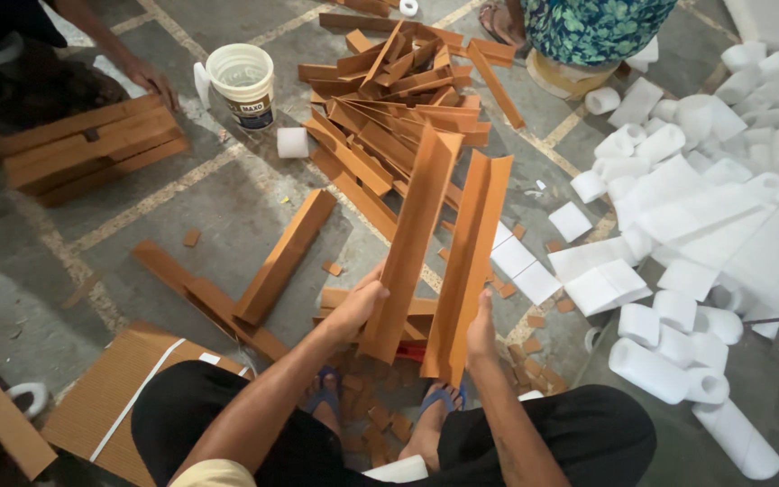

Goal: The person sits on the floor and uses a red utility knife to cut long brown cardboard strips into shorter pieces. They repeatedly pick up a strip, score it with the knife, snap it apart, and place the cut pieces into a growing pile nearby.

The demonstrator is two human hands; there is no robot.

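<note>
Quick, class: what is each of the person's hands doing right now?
Left hand: closed on a brown cardboard angle strip.
Right hand: closed on a second brown strip.

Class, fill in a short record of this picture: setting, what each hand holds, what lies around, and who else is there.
Setting: tiled floor, seen from above
Left hand: grips a long brown cardboard angle strip
Right hand: grips a second brown angle strip
Ahead: heap of brown strips, white bucket
Right side: white foam rolls and sheets
Others: a person's hand on a stack of strips, upper left
</note>
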